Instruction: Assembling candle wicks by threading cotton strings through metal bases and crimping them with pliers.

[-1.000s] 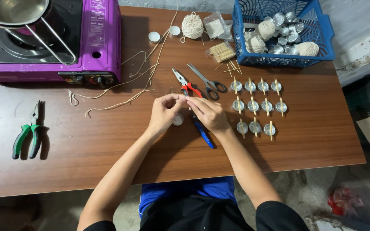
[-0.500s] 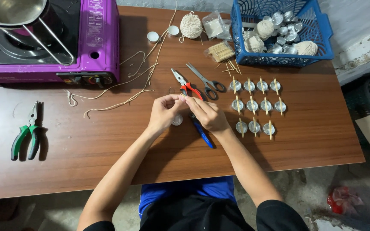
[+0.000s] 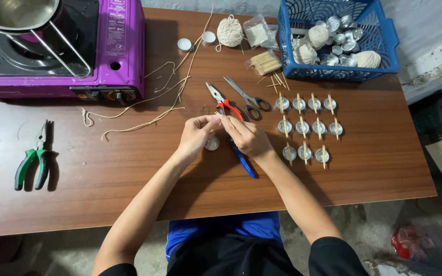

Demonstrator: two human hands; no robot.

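My left hand point(image 3: 196, 134) and right hand point(image 3: 245, 135) meet fingertip to fingertip above the table point(image 3: 129, 174), pinching something too small to make out. A small metal cup point(image 3: 212, 143) sits just below them, beside the blue pen point(image 3: 244, 162).

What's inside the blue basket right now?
The blue basket holds balls of twine and small metal cups. Anything beneath them is hidden.

A purple stove point(image 3: 111, 56) sits far left. Green pliers point(image 3: 34, 163) lie near the left edge. A blue basket point(image 3: 384, 48) stands far right.
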